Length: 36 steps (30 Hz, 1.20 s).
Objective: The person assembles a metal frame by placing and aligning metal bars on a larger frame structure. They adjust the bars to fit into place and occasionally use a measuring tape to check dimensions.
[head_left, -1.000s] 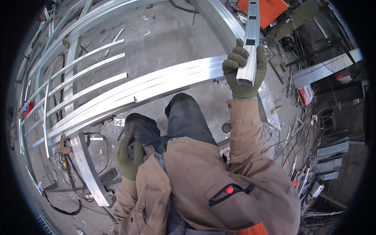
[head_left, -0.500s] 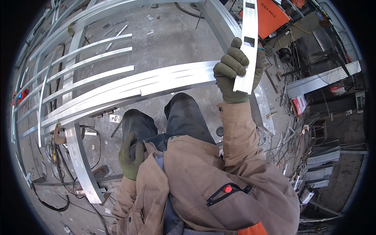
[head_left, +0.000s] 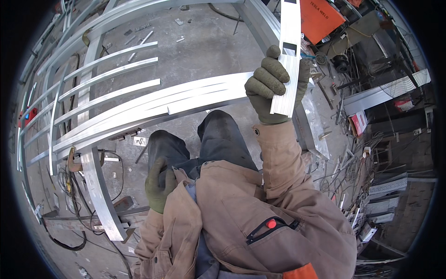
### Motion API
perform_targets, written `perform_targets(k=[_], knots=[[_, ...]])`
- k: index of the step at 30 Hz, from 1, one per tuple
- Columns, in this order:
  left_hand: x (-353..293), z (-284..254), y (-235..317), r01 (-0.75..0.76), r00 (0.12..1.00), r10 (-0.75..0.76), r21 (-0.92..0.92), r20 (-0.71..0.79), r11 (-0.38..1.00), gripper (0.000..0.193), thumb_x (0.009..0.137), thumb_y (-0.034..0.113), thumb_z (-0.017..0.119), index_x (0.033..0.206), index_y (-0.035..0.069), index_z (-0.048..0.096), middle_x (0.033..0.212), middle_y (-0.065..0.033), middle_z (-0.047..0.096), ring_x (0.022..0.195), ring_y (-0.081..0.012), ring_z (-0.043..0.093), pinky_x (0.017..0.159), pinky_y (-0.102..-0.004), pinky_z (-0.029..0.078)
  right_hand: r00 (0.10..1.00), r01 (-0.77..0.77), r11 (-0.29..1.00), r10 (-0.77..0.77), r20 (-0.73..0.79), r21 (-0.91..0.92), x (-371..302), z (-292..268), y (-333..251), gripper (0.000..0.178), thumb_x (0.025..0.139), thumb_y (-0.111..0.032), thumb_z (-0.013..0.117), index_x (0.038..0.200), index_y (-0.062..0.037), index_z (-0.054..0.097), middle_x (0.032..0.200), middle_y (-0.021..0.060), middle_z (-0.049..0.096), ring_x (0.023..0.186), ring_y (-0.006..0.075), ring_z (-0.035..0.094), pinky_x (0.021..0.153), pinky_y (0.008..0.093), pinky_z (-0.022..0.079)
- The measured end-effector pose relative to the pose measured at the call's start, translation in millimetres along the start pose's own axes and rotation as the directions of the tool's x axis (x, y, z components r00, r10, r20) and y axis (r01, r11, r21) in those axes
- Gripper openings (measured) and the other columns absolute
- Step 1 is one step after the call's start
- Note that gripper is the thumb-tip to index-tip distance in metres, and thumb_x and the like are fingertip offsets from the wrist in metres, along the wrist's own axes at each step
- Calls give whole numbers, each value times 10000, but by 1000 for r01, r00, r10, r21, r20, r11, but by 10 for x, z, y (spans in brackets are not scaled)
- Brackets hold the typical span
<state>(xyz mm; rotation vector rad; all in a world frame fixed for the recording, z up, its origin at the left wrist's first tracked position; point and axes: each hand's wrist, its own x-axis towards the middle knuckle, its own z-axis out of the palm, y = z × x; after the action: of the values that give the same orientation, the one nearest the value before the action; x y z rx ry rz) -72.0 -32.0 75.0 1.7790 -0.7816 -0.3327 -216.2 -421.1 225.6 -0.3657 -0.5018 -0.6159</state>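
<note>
My right hand [head_left: 273, 88], in an olive-green glove, is closed around the lower end of a long silvery metal profile [head_left: 289, 65] with square cutouts along its face. The profile stands nearly upright and runs out of the top of the view. My gloved left hand [head_left: 159, 187] lies against my left thigh with its fingers loosely apart, holding nothing. In front of my knees stretches a long metal rail [head_left: 195, 93], made of strips lying along a beam. Left of it is a grille of parallel metal bars [head_left: 107, 102].
An orange box-shaped machine [head_left: 320, 23] stands at the far right. Cables and metal scraps [head_left: 346, 174] litter the floor on the right. A clamp [head_left: 73, 160] grips the frame at left, near a metal support [head_left: 103, 195]. A red tool [head_left: 29, 116] lies at the left rim.
My right hand has shifted slightly left with the metal profile, whose lower end has swung a little left and down. My left hand stays on my thigh.
</note>
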Motion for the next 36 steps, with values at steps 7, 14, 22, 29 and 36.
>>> perform_targets(k=[7,14,22,29,36], knots=[[-46,56,-46,16,1000,-15,23,-7,1000,465,1030,78,813,1484,-8,767,1308,-228,857,1163,-329,852,1013,-436,662,1000,4,997,-5,10,79,-80,-31,8,665,1157,-511,709,1508,42,596,843,-22,594,696,86,655,627,281,535],[14,56,70,-28,999,25,94,30,995,478,1018,88,839,1487,16,779,1268,-208,865,1089,-311,865,950,-426,677,999,-48,993,47,7,106,-112,-173,-24,757,1169,-586,649,1548,66,588,837,-5,561,660,119,587,636,340,485],[456,111,114,-23,993,0,196,114,980,459,979,102,871,1424,25,790,1136,-207,855,961,-370,843,866,-470,672,709,-308,815,-147,-690,-490,78,-202,-158,641,1122,-465,736,1553,-9,603,1027,116,750,730,219,706,649,408,622],[881,391,-63,-116,983,75,245,169,962,471,969,135,865,1417,9,786,1249,-212,854,1058,-413,841,933,-503,674,501,-769,426,-60,-863,-476,798,-1338,-198,300,1062,-224,859,1242,-59,685,939,60,719,714,165,704,598,357,612],[984,412,-395,-71,990,42,228,132,971,475,993,129,841,1442,-8,767,1218,-240,840,1015,-425,832,886,-502,667,428,-837,396,47,-902,-377,1274,-2272,98,327,1065,-183,821,1321,-88,641,952,68,714,712,180,690,597,377,585]])
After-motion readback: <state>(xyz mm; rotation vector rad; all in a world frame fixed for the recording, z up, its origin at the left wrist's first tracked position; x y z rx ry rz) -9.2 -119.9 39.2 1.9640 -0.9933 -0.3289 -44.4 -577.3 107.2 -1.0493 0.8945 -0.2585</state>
